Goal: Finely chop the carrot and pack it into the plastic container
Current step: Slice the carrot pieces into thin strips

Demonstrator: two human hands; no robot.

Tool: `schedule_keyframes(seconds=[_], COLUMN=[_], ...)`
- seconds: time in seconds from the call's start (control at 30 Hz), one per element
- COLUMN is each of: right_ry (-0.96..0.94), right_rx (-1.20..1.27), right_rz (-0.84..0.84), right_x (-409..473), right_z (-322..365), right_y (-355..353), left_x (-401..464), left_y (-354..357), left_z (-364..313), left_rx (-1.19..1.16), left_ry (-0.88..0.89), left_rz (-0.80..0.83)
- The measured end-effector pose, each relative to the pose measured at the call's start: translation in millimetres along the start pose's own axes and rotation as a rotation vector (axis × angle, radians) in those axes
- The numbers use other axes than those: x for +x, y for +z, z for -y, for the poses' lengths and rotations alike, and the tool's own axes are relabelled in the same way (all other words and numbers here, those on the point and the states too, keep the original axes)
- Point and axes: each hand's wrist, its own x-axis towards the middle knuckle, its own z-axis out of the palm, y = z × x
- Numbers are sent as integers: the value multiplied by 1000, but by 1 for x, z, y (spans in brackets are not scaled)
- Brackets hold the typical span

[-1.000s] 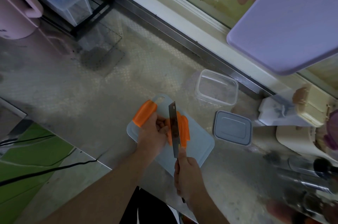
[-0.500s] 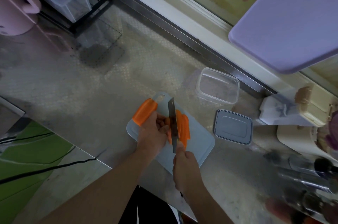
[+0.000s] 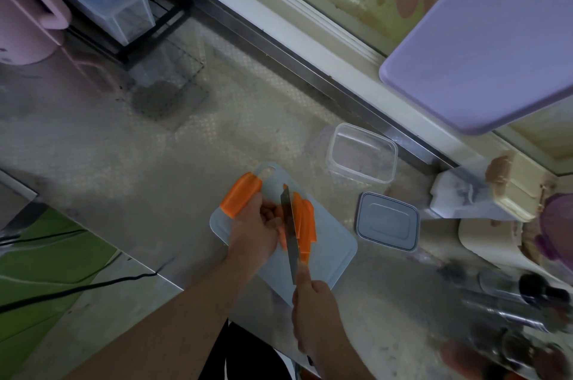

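Carrot strips [image 3: 305, 220] are pinned on the cutting board [image 3: 328, 249] by the left hand [image 3: 255, 229], fingers curled; knife [image 3: 290, 232] is gripped by the right hand [image 3: 316, 314]. Plastic container [image 3: 361, 152] sits just behind on the desk [image 3: 124, 168].

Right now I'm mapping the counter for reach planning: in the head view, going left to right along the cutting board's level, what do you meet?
Left hand → knife → carrot strips → grey container lid → cream box.
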Motion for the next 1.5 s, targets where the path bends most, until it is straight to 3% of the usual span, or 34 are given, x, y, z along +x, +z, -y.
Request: schedule_keyframes(seconds=[0.17,0.33,0.73,1.2,1.5], right_ry=[54,-24,-22,7,15], right_rx=[29,31,4,103,72], right_rz=[-38,-68,-42,38,69], right_x=[8,11,4,30,30], right_z=[4,5,-19,-6,-7], right_y=[9,14,6,12,11], left_x=[0,-1,1,-3,1], left_y=[0,1,4,3,7], left_z=[1,3,6,12,2], left_rx=[-12,-41,31,-111,-70], left_ry=[13,-3,32,60,-15], left_rz=[11,11,14,21,-21])
